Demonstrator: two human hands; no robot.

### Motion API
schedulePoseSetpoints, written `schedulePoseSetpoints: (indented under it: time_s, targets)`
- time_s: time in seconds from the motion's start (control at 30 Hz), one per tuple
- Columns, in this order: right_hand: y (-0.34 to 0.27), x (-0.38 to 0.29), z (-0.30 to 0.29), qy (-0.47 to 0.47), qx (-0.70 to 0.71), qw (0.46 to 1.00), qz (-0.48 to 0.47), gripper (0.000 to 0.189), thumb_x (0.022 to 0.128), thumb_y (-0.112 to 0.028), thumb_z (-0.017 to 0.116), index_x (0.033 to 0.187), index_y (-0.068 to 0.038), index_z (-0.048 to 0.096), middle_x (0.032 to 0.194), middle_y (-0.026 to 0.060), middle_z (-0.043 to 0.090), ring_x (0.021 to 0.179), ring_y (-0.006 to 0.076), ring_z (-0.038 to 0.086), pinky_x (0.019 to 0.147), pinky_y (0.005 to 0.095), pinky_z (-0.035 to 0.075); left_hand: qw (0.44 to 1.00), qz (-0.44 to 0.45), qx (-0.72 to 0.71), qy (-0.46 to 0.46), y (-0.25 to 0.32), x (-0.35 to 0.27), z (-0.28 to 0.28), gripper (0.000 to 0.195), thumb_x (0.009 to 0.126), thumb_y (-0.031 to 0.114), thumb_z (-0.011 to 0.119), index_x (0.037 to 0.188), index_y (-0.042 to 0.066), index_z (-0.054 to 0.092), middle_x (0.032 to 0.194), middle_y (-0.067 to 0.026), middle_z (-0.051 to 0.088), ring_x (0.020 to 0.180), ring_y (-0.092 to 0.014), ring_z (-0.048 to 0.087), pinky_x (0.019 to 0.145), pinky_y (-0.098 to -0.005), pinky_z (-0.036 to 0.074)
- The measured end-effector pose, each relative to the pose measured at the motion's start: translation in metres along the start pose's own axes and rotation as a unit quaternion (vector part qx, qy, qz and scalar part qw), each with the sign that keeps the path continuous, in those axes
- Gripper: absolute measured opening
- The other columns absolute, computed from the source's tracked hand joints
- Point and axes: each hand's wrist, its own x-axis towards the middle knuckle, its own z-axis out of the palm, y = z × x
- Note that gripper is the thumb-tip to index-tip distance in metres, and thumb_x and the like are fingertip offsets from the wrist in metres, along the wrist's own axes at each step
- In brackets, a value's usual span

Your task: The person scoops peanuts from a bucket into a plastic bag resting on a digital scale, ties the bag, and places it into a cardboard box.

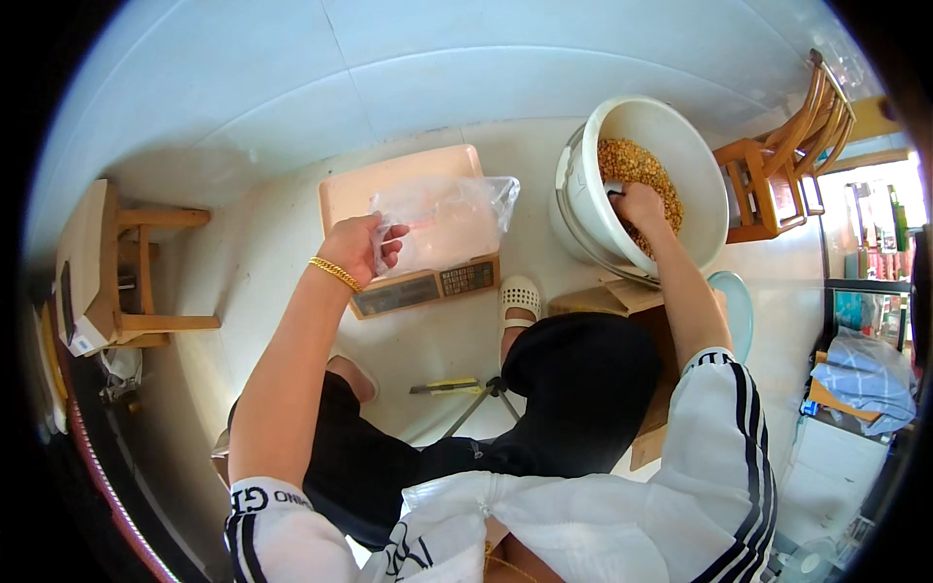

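Note:
My left hand (364, 251) pinches the near edge of a clear plastic bag (455, 218). The bag spreads over the pan (346, 186) of an electronic scale, whose keypad (469, 277) faces me. To the right, my right hand (640, 208) reaches inside a tilted white plastic bucket (700, 167). Yellow-brown kernels (638, 157), apparently dried corn, lie in the bucket. The right fingers are curled round a small white tool (614, 188), perhaps a scoop, mostly hidden by the hand.
A yellow utility knife (444, 387) lies on the floor by tripod-like metal legs (470, 412). Cardboard boxes (590, 300) stand beside my right leg. A wooden stool (146, 270) carries a carton (91, 270) at left. Wooden chairs (762, 182) stand right of the bucket.

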Motion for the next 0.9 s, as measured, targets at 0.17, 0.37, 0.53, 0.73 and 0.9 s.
schedulePoseSetpoints:
  time_s: [0.17,0.37,0.53,0.73,0.9]
  targets:
    - [0.013,0.004,-0.019,0.106,-0.086,0.991,0.002,0.030,0.082,-0.031,0.059,0.095,-0.005,0.067,0.101,0.0184,0.064,0.093,0.0340,0.063,0.080,0.0436,0.051,1.000,0.005,-0.019,0.006,0.001,-0.007,-0.002,0.022,0.095,0.018,0.039,0.105,0.000,0.048,0.096,-0.0119,0.060,0.069,-0.016,0.049,0.055,-0.0270,0.046]
    - [-0.003,0.005,-0.008,-0.024,-0.105,0.994,-0.002,0.041,0.083,-0.025,0.056,0.113,0.003,0.058,0.117,0.0227,0.057,0.107,0.0329,0.057,0.086,0.0430,0.048,1.000,-0.002,0.007,0.004,0.000,0.000,-0.002,0.023,0.096,0.020,0.038,0.106,0.001,0.047,0.097,-0.0115,0.061,0.069,-0.016,0.049,0.055,-0.0282,0.046]
    - [0.008,0.048,0.037,-0.132,0.029,0.988,-0.076,0.037,0.084,-0.025,0.054,0.107,0.003,0.061,0.109,0.0213,0.062,0.096,0.0300,0.060,0.083,0.0394,0.045,0.999,-0.016,0.042,0.016,0.000,0.002,-0.001,0.022,0.096,0.020,0.038,0.106,0.003,0.048,0.094,-0.0099,0.062,0.065,-0.016,0.051,0.054,-0.0280,0.045]
    - [0.026,0.038,0.021,-0.149,0.356,0.923,0.009,0.043,0.086,-0.040,0.057,0.082,0.001,0.066,0.068,0.0090,0.061,0.061,0.0167,0.055,0.053,0.0312,0.042,0.997,-0.015,0.071,-0.009,-0.002,0.003,0.006,0.021,0.095,0.020,0.038,0.107,0.005,0.048,0.089,-0.0086,0.063,0.063,-0.015,0.053,0.051,-0.0279,0.044]
    - [0.063,0.031,0.025,-0.100,0.537,0.832,0.101,0.042,0.087,-0.049,0.054,0.063,-0.016,0.046,0.052,-0.0046,0.040,0.047,0.0094,0.034,0.043,0.0251,0.027,0.998,-0.007,0.061,-0.019,-0.003,0.003,0.009,0.021,0.094,0.019,0.039,0.106,0.003,0.048,0.089,-0.0102,0.061,0.064,-0.015,0.053,0.052,-0.0288,0.045]
